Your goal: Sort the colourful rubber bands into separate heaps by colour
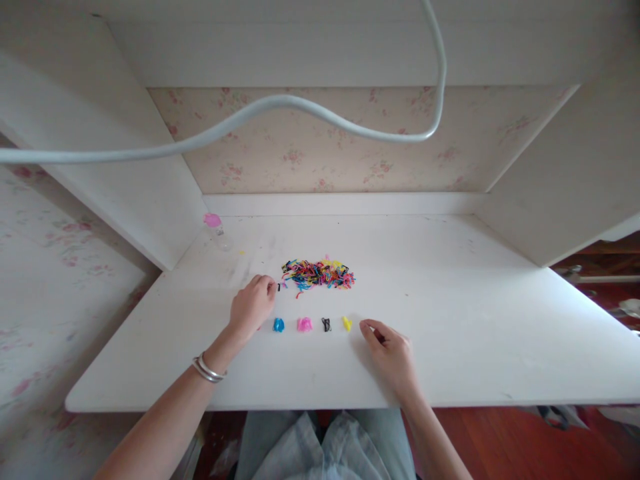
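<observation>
Cord point(285, 101) hangs above the pile point(319, 274). Left hand point(253, 300) pinches black band point(279, 287), right fingers point(377, 327) narrow. Bumps could scatter the pile.

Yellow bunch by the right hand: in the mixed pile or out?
Out: the yellow bunch lies apart on the tabletop, between the black bunch and the right hand.

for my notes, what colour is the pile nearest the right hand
The pile is yellow; best seen in the head view.
</observation>
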A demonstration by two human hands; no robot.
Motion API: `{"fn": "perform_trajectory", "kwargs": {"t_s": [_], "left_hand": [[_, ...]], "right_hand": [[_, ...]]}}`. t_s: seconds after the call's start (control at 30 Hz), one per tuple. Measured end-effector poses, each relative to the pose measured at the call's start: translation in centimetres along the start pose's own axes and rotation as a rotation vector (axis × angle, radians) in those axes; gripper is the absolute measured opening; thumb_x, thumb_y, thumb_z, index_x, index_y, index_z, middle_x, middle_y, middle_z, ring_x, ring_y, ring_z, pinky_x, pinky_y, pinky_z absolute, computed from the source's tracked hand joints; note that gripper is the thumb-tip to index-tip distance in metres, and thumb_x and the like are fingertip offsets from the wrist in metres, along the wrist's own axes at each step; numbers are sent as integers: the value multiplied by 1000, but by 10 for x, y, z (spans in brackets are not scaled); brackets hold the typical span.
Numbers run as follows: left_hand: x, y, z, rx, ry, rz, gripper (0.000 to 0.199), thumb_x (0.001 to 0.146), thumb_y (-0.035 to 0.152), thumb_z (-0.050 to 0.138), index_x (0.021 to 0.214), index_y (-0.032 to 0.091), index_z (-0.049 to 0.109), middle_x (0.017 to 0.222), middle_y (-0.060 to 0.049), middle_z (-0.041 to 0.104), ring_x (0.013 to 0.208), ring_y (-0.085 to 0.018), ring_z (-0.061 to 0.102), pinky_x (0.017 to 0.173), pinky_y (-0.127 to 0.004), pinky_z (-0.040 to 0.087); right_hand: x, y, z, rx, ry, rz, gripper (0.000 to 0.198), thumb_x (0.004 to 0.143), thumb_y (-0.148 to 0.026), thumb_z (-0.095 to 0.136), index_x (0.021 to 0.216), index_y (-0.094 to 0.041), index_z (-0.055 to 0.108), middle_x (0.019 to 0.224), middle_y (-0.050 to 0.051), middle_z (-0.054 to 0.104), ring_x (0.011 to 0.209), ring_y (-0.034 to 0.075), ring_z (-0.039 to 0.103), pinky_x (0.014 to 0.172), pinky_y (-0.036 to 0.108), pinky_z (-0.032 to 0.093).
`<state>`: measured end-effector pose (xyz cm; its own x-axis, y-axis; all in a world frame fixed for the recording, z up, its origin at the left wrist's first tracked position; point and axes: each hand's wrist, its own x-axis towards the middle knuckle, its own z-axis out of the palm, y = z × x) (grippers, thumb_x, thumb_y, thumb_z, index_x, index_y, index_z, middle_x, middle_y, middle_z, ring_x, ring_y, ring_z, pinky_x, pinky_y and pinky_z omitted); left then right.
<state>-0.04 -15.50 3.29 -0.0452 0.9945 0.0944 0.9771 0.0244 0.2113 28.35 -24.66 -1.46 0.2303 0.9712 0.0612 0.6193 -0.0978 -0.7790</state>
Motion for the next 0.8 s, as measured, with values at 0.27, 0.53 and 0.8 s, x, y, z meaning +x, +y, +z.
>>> {"fn": "perform_trajectory", "kwargs": {"t_s": [0.27, 0.53, 0.8], "left_hand": [[1, 0, -3, -12, 23, 66, 27, 92, 34, 37, 99, 26, 62, 103, -1, 67, 87, -15, 62, 68, -24, 39], [-28, 15, -13, -62, 35, 122, 29, 92, 38, 38, 93, 26, 64, 100, 1, 67, 84, -13, 62, 65, -23, 37], [-80, 38, -2, -20, -3, 130, 29, 91, 37, 40, 83, 26, 66, 91, 1, 68, 68, -11, 59, 55, -24, 28]], "right_hand": [[0, 0, 1, -7, 3, -7, 38, 86, -52, 48, 89, -23, 73, 60, -1, 60, 53, 13, 52, 58, 24, 40], [0, -1, -1, 3, -19, 23, 37, 86, -51, 49, 91, -23, 73, 62, -1, 61, 55, 13, 53, 58, 23, 39], [-1, -1, -1, 2, -27, 11, 36, 86, -50, 49, 91, -23, 73, 63, 0, 62, 55, 14, 54, 58, 24, 39]]}}
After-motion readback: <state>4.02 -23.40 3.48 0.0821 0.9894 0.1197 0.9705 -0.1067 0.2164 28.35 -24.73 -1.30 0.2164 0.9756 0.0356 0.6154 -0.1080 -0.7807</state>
